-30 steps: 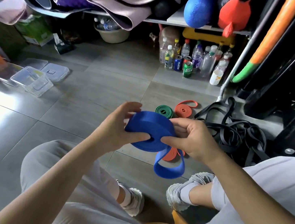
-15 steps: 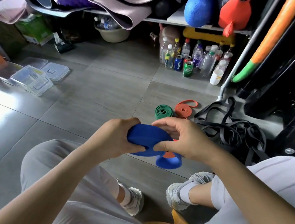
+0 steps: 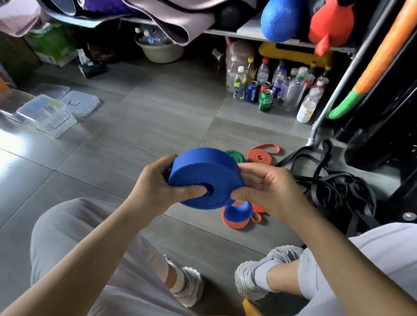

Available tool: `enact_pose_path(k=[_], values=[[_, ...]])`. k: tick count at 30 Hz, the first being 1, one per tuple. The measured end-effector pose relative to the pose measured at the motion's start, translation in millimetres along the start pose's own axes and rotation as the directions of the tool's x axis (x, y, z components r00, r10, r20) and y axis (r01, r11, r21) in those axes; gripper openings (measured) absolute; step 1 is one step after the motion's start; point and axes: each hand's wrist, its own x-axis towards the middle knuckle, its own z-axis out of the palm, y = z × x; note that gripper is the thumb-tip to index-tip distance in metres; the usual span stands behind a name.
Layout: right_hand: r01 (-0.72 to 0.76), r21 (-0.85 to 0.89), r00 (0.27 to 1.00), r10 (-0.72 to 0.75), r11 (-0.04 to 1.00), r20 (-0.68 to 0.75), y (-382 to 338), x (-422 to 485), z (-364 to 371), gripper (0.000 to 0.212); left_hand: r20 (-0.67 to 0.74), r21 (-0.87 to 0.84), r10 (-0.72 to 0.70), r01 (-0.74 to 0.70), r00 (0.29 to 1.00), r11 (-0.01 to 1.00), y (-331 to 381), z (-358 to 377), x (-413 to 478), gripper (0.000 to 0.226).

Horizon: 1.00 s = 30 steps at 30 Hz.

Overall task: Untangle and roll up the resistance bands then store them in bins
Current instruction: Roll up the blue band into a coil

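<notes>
Blue band roll (image 3: pixel 201 173) tilted, coiled face toward 6 o'clock; our left hand (image 3: pixel 161 187) and right hand (image 3: pixel 271 189) clamp it; hanging tail (image 3: pixel 238 211) shorter than second ago.

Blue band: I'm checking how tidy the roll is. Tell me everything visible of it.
The blue band is wide, matte and rubbery-looking, wound into a thick coil with layers showing on its tilted face. It is held in the air: the left hand grips its left side, the right hand its right edge. A short unwound loop hangs underneath.
</notes>
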Motion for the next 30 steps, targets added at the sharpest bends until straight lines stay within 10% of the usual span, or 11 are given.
enact_pose_path(k=[13,23,30], values=[[0.112,0.08,0.87,-0.059,0.99,-0.489,-7,23,17,0.013,0.023,-0.606,-0.121,0.11,0.992,0.788,21,29,14,0.042],[0.017,-0.112,0.944,-0.052,0.994,-0.325,-59,83,-17,0.008,-0.05,-0.584,-0.107,0.058,0.993,0.81,44,18,74,0.053],[-0.09,-0.498,0.973,-0.031,0.863,-0.229,-59,146,-45,0.065,-0.019,-0.442,-0.104,0.085,0.994,0.893,41,22,136,0.028]])
